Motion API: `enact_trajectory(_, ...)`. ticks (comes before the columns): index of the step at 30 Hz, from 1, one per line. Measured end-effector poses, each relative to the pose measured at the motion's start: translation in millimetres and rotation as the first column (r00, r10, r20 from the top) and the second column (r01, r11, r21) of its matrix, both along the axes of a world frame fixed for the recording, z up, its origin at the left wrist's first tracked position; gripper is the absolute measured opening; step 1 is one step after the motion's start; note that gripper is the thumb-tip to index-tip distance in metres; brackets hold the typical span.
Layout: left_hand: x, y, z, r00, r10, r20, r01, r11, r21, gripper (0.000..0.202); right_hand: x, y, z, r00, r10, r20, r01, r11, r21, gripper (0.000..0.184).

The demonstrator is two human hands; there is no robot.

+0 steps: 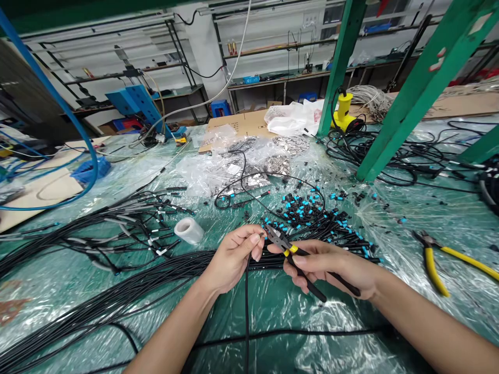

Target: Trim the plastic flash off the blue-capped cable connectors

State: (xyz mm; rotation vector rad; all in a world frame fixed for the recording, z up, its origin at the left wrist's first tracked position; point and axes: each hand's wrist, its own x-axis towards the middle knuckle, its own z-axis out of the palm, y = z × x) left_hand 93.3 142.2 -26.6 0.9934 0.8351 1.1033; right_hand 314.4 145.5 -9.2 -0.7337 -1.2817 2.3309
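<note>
My left hand (234, 254) is closed in a pinch on the end of a black cable (247, 311) that hangs down toward me. My right hand (331, 267) grips small black-handled pliers (290, 252) with a yellow band; their jaws point left and meet the cable end at my left fingertips. Just behind both hands lies a heap of black cable ends with blue connectors (312, 213). A thick bundle of black cables (128, 291) runs left from under my hands across the plastic-covered green table (273, 306).
A white tape roll (189, 230) sits left of my hands. Yellow-handled pliers (444, 257) lie at the right. More cables with white-tipped ends (148, 223) spread at left. Green frame posts (413, 88), plastic bags (241, 166), a cardboard box (237, 127) and a yellow tool (343, 114) stand farther back.
</note>
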Motion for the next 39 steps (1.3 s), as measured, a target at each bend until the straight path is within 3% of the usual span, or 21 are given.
enact_trajectory(6, 1.8, -0.5, 1.0, 1.0, 0.025, 0.006, -0.025, 0.999, -0.023, 0.023, 0.7, 0.8, 2.8, 0.994, -0.071, 0.086, 0.058, 0.987, 0.148, 0.044)
enact_trajectory(10, 2.2, -0.3, 1.7, 0.999, 0.035, 0.027, -0.034, 0.999, -0.033, 0.022, -1.0, 1.8, 6.3, 0.966, -0.194, 0.169, 0.127, 0.931, 0.341, 0.05)
enact_trajectory(13, 1.6, -0.1, 1.3, 0.998, 0.037, 0.041, -0.036, 0.999, -0.032, 0.021, -4.3, 0.6, 5.1, 0.923, -0.304, 0.235, 0.12, 0.808, 0.576, 0.05)
enact_trajectory(16, 0.4, 1.1, -0.9, 0.997, 0.052, 0.048, -0.051, 0.998, -0.033, 0.021, -6.7, -1.4, -1.0, 0.799, -0.492, 0.347, 0.001, 0.577, 0.817, 0.053)
enact_trajectory(18, -0.5, 2.2, -3.1, 0.996, 0.077, 0.045, -0.075, 0.996, -0.037, 0.022, -7.0, -2.0, -5.3, 0.686, -0.617, 0.385, -0.106, 0.439, 0.892, 0.054)
enact_trajectory(20, -1.2, 3.2, -5.1, 0.994, 0.11, 0.025, -0.109, 0.993, -0.039, 0.023, -6.4, -1.7, -8.0, 0.619, -0.685, 0.384, -0.173, 0.359, 0.917, 0.055)
enact_trajectory(24, -1.7, 3.6, -7.0, 0.984, 0.168, -0.063, -0.17, 0.985, -0.023, 0.024, -5.5, -0.3, -8.2, 0.592, -0.723, 0.355, -0.212, 0.285, 0.935, 0.055)
enact_trajectory(30, 0.3, 2.0, -5.0, 0.966, 0.214, -0.144, -0.216, 0.976, 0.001, 0.025, -6.6, -1.1, -10.5, 0.643, -0.687, 0.34, -0.154, 0.319, 0.935, 0.049)
enact_trajectory(31, 0.9, 1.5, -4.3, 0.965, 0.218, -0.146, -0.221, 0.975, -0.004, 0.025, -6.6, -0.9, -11.5, 0.633, -0.697, 0.335, -0.182, 0.287, 0.941, 0.048)
enact_trajectory(35, 3.8, 0.1, -2.1, 0.963, 0.225, -0.147, -0.231, 0.972, -0.031, 0.027, -5.1, 2.0, -13.6, 0.542, -0.795, 0.274, -0.383, 0.057, 0.922, 0.047)
enact_trajectory(39, 5.5, 0.1, -1.3, 0.96, 0.241, -0.14, -0.251, 0.966, -0.06, 0.028, -3.5, 3.0, -11.6, 0.513, -0.832, 0.211, -0.462, -0.06, 0.885, 0.045)
